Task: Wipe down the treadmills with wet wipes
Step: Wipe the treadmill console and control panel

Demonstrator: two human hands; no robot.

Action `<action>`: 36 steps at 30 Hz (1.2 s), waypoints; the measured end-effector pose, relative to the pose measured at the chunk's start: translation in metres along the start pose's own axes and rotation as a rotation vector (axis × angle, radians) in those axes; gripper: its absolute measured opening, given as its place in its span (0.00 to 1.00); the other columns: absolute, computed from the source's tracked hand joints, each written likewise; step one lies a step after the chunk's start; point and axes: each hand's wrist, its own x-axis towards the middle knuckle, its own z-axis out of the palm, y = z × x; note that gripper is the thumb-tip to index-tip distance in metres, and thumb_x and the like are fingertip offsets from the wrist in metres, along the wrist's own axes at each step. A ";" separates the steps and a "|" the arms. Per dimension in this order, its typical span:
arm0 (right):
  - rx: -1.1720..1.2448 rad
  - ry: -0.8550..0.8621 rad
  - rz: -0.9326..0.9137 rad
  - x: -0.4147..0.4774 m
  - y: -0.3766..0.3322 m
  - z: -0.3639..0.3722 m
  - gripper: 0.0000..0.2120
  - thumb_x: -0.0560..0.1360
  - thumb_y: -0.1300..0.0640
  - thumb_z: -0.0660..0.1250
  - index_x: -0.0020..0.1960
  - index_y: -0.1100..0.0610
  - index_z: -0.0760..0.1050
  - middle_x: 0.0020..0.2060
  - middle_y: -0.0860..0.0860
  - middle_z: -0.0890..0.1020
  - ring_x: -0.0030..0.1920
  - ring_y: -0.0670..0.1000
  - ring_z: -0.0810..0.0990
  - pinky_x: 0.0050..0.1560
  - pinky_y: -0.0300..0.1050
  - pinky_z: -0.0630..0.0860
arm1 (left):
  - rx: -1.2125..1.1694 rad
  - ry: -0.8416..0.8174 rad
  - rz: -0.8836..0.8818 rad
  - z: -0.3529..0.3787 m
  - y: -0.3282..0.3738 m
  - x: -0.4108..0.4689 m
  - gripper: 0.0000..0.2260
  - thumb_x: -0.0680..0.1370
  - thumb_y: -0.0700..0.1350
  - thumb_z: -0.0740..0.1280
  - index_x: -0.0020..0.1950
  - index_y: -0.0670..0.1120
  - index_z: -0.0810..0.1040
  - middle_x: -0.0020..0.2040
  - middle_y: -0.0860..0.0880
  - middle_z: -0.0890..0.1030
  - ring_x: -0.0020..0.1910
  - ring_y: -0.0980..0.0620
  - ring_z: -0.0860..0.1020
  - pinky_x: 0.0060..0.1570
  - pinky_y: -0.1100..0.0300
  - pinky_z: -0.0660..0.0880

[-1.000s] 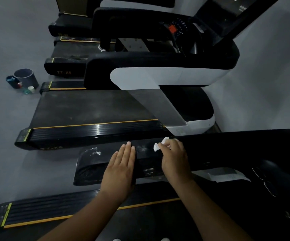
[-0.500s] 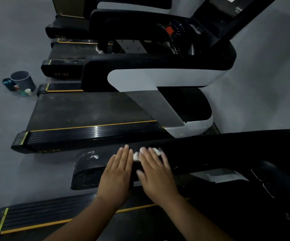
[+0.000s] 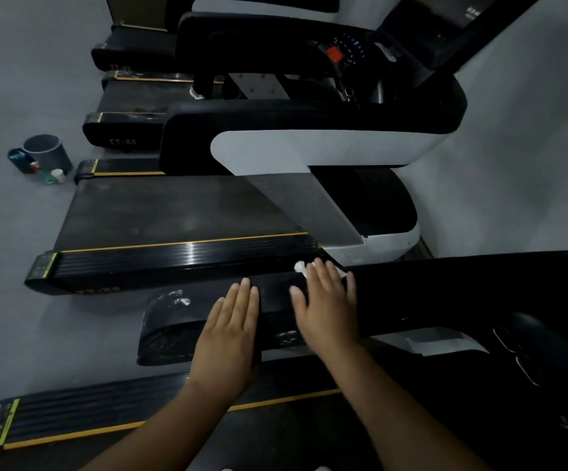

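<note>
A black treadmill handrail [image 3: 445, 287] runs across the lower half of the view, with pale smears near its left end. My left hand [image 3: 230, 338] rests flat on the rail, fingers straight. My right hand [image 3: 327, 307] lies flat just to the right of it, pressing a white wet wipe [image 3: 301, 267] onto the rail. Only a crumpled edge of the wipe shows past my fingertips.
A second treadmill [image 3: 180, 212] stands beyond the rail, with a white and black console arm [image 3: 310, 144]. More treadmills line up behind it. A grey cup [image 3: 48, 153] and small bottles sit on the grey floor at far left. The near treadmill's side rail [image 3: 106, 413] runs below my arms.
My right hand went from pinching the wipe to pressing it flat, slid left beside my left hand, then moved back right along the rail. My left hand stayed put.
</note>
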 end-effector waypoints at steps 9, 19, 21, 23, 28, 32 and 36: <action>-0.050 -0.007 -0.079 -0.015 0.016 -0.001 0.31 0.80 0.40 0.47 0.78 0.54 0.65 0.77 0.51 0.66 0.78 0.52 0.62 0.78 0.58 0.50 | -0.011 0.005 0.020 0.001 -0.005 0.001 0.48 0.60 0.49 0.82 0.76 0.37 0.67 0.77 0.37 0.65 0.75 0.40 0.67 0.74 0.47 0.65; -0.109 -0.005 -0.177 -0.034 -0.008 0.007 0.30 0.80 0.41 0.50 0.79 0.52 0.63 0.78 0.50 0.64 0.79 0.51 0.60 0.76 0.58 0.48 | -0.010 -0.033 -0.076 0.001 -0.041 -0.032 0.50 0.60 0.47 0.81 0.78 0.37 0.64 0.79 0.37 0.62 0.77 0.39 0.63 0.74 0.47 0.54; -0.065 -0.036 -0.104 -0.019 -0.039 0.011 0.32 0.80 0.40 0.47 0.79 0.54 0.62 0.79 0.52 0.63 0.80 0.53 0.58 0.76 0.58 0.44 | -0.017 -0.034 -0.077 0.001 -0.041 -0.030 0.50 0.60 0.48 0.81 0.78 0.37 0.63 0.79 0.38 0.62 0.77 0.40 0.63 0.74 0.47 0.54; -0.051 -0.063 -0.221 -0.032 -0.063 0.019 0.32 0.80 0.40 0.50 0.79 0.54 0.62 0.78 0.52 0.64 0.79 0.53 0.59 0.75 0.58 0.48 | -0.026 -0.029 -0.059 0.001 -0.043 -0.032 0.49 0.61 0.48 0.80 0.78 0.38 0.63 0.79 0.38 0.62 0.78 0.41 0.62 0.74 0.47 0.54; -0.130 -0.013 -0.341 -0.054 -0.032 0.016 0.30 0.78 0.41 0.54 0.77 0.54 0.67 0.78 0.50 0.64 0.77 0.52 0.64 0.74 0.60 0.54 | -0.041 -0.003 -0.109 0.003 -0.062 -0.050 0.50 0.61 0.47 0.80 0.79 0.38 0.61 0.79 0.38 0.61 0.78 0.41 0.61 0.74 0.47 0.55; -0.054 -0.055 -0.221 -0.036 -0.087 0.023 0.32 0.78 0.40 0.53 0.76 0.57 0.68 0.75 0.54 0.70 0.76 0.55 0.66 0.73 0.60 0.53 | -0.035 -0.014 -0.086 0.006 -0.068 -0.056 0.51 0.61 0.47 0.79 0.79 0.39 0.58 0.80 0.39 0.59 0.79 0.42 0.59 0.73 0.47 0.56; -0.130 -0.117 -0.501 -0.054 -0.079 0.017 0.31 0.78 0.41 0.54 0.77 0.53 0.68 0.77 0.49 0.66 0.77 0.51 0.65 0.74 0.59 0.53 | -0.074 0.003 -0.142 0.004 -0.079 -0.064 0.50 0.63 0.48 0.78 0.80 0.39 0.59 0.80 0.40 0.59 0.79 0.43 0.59 0.76 0.48 0.60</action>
